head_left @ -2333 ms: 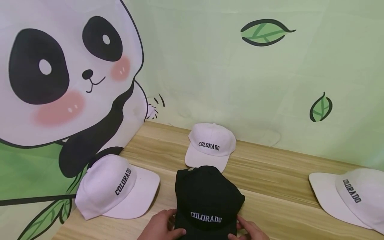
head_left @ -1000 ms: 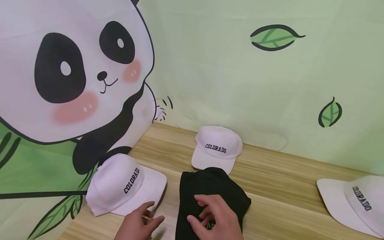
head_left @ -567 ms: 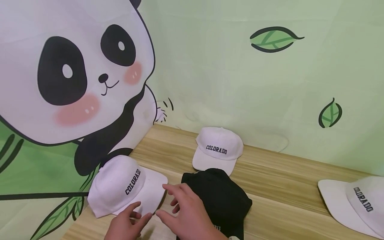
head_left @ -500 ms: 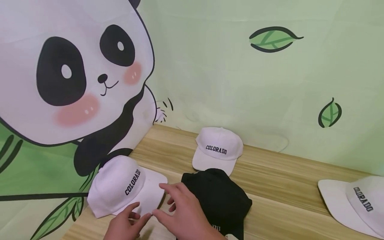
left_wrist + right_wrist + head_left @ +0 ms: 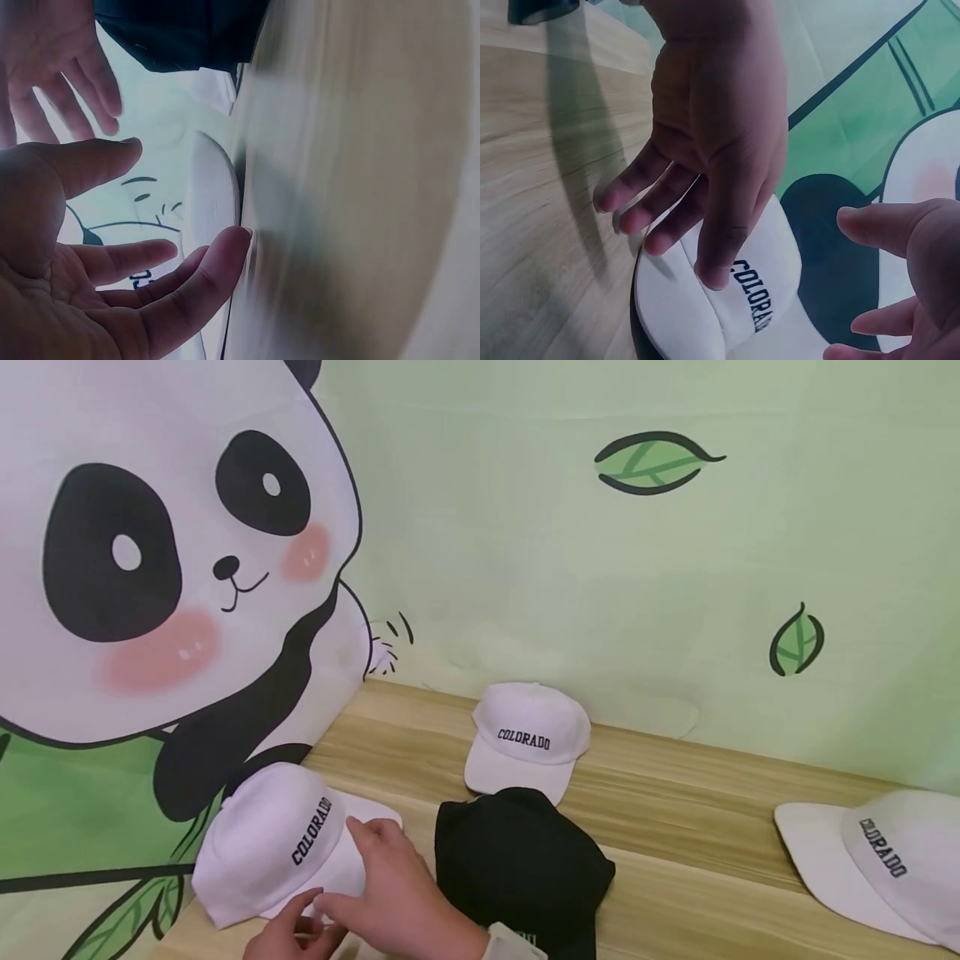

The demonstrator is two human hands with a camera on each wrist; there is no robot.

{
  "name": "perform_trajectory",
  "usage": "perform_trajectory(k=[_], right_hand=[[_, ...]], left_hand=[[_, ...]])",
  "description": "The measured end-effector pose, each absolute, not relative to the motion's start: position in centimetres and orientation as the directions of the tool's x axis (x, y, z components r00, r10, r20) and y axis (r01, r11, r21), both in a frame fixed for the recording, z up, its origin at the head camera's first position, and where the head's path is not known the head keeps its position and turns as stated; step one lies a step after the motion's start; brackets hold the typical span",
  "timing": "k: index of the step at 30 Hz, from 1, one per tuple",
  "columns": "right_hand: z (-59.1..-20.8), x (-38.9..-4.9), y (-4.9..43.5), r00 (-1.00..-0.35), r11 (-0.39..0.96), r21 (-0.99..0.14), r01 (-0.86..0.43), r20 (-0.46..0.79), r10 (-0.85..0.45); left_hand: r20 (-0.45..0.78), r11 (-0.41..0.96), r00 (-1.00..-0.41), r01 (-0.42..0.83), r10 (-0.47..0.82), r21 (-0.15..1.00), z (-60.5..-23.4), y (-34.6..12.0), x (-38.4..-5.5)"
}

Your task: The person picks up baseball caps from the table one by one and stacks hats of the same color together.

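The right hand (image 5: 390, 885) reaches across the brim (image 5: 377, 807) of the left cap (image 5: 258, 837), its fingers (image 5: 634, 217) spread and bent downward with gaps between them; whether they touch the cloth cannot be told. The left hand (image 5: 295, 937) is at the near edge of the same brim, thumb well apart from its bent fingers (image 5: 206, 289), one fingertip close to both the brim edge and the surface (image 5: 697, 802), contact again unclear. Neither hand grips anything. The left cap is white and sits upright on the surface, crown to the left of the fingers, brim beneath and between the two hands, with black COLORADO lettering just beyond the right hand's fingertips. Right of those fingers, beside the right forearm, lies the black cap (image 5: 517, 852); the pale sleeve (image 5: 513, 945) covers part of its lettering. Farther off, beyond the fingers and just behind the black cap, is the white back cap (image 5: 531, 714), brim facing the person. Well to the right of the fingers is the white right cap (image 5: 911, 839), brim pointing left, cut by the picture's edge. Behind everything hangs a green backdrop (image 5: 510, 552) with a panda (image 5: 187, 418) up and left of the fingers.
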State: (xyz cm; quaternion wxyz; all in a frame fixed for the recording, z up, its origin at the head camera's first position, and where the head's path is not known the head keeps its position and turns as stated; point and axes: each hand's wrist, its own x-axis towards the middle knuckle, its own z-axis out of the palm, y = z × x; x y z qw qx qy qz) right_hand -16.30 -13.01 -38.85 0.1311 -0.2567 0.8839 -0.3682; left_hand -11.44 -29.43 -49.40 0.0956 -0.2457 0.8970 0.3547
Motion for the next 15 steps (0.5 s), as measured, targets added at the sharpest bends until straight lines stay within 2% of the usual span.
perform_trajectory(k=[5,12,15], right_hand=[[-39.5,-16.6,-14.6,-0.838,0.636,-0.667,-0.388,-0.033,-0.545],[-40.8,-17.7,-15.7,-0.853,0.645,-0.675,-0.359,-0.043,-0.52],[-41.4,-18.2,-16.1,-0.86,0.67,-0.661,-0.339,-0.07,-0.505]], left_hand=[[-0.392,0.594,-0.814,-0.581,-0.429,0.557,-52.1,-31.2,-11.3],[-0.422,0.586,-0.837,-0.546,-0.349,0.598,-52.0,-31.8,-10.9],[-0.429,0.604,-0.834,-0.548,-0.346,0.578,-51.1,-31.6,-10.6]])
